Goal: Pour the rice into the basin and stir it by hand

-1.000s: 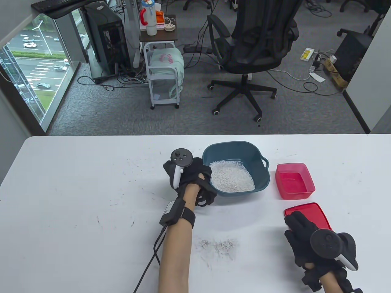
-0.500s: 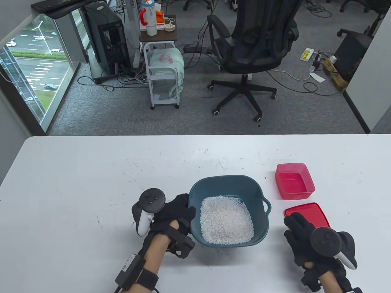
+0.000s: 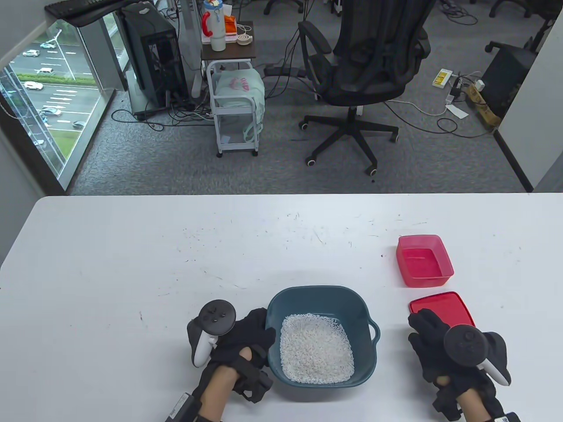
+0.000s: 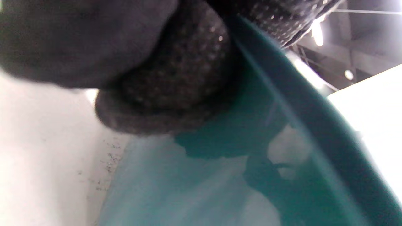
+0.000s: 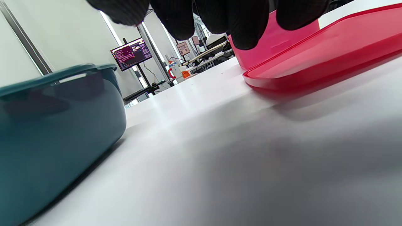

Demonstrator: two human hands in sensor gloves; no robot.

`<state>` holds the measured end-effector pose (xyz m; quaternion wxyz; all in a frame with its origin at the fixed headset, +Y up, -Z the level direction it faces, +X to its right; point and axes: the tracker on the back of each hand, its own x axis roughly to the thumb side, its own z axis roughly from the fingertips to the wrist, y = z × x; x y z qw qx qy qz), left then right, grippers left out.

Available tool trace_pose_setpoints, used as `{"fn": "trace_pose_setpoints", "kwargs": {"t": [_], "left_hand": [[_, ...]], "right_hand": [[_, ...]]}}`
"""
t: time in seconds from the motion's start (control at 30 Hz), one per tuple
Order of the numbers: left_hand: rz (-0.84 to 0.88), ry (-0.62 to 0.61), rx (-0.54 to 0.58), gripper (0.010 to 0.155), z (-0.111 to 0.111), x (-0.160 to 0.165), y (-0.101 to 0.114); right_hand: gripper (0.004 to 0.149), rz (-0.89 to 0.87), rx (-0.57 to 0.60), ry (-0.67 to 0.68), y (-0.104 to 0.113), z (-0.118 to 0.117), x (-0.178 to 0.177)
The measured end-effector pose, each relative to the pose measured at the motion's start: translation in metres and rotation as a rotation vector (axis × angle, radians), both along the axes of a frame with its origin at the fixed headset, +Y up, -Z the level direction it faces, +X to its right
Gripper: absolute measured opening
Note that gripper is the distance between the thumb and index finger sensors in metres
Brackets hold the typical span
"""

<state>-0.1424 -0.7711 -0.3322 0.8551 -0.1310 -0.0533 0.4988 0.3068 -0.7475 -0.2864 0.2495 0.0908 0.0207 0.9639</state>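
A teal basin (image 3: 361,307) with white rice (image 3: 316,354) in its bottom sits near the table's front edge. My left hand (image 3: 253,334) grips the basin's left rim; in the left wrist view its gloved fingers (image 4: 176,84) curl over the teal wall (image 4: 301,131). My right hand (image 3: 429,340) rests on the table to the basin's right, fingers relaxed, fingertips at the near edge of a red lid (image 3: 453,305). In the right wrist view the fingertips (image 5: 232,22) hang just above the lid (image 5: 317,59), with the basin (image 5: 56,131) at left.
A red container (image 3: 424,260) with nothing visible in it stands behind the lid at the right. Dark scuff marks dot the white table (image 3: 132,255). Beyond the far edge are an office chair (image 3: 365,66) and a small cart (image 3: 235,110).
My left hand has pulled the basin with rice from the table's middle back toward the front edge. The right hand stayed by the red lid.
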Motion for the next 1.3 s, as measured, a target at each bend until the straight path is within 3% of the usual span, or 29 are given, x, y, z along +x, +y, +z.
{"fn": "trace_pose_setpoints", "kwargs": {"t": [0.17,0.33,0.47,0.6,0.73,0.9,0.97,1.07,1.3], "left_hand": [[-0.006,0.002,-0.013,0.069,0.0,0.001,-0.005],[0.006,-0.002,-0.014,0.071,0.001,0.002,-0.006],[0.019,-0.007,-0.024,0.071,0.0,0.002,-0.008],[0.02,-0.011,-0.02,0.072,0.0,0.002,-0.007],[0.024,-0.015,-0.018,0.072,0.0,0.002,-0.008],[0.027,-0.022,-0.019,0.071,-0.001,0.002,-0.008],[0.028,-0.021,-0.019,0.071,0.0,0.002,-0.008],[0.027,-0.021,-0.017,0.071,0.0,0.002,-0.008],[0.026,-0.022,-0.014,0.071,-0.001,0.001,-0.008]], "right_hand": [[0.059,0.034,0.022,0.038,0.003,0.002,-0.01],[0.06,0.054,0.154,0.142,0.029,0.014,-0.043],[0.06,0.106,0.196,0.278,0.056,0.013,-0.093],[0.059,0.231,0.185,0.388,0.068,0.005,-0.14],[0.058,0.387,-0.009,0.491,0.062,-0.017,-0.179],[0.058,0.485,-0.15,0.533,0.037,-0.047,-0.224],[0.058,0.553,-0.289,0.538,0.025,-0.058,-0.238],[0.059,0.607,-0.403,0.559,0.008,-0.07,-0.253],[0.06,0.659,-0.468,0.498,0.002,-0.082,-0.257]]}}
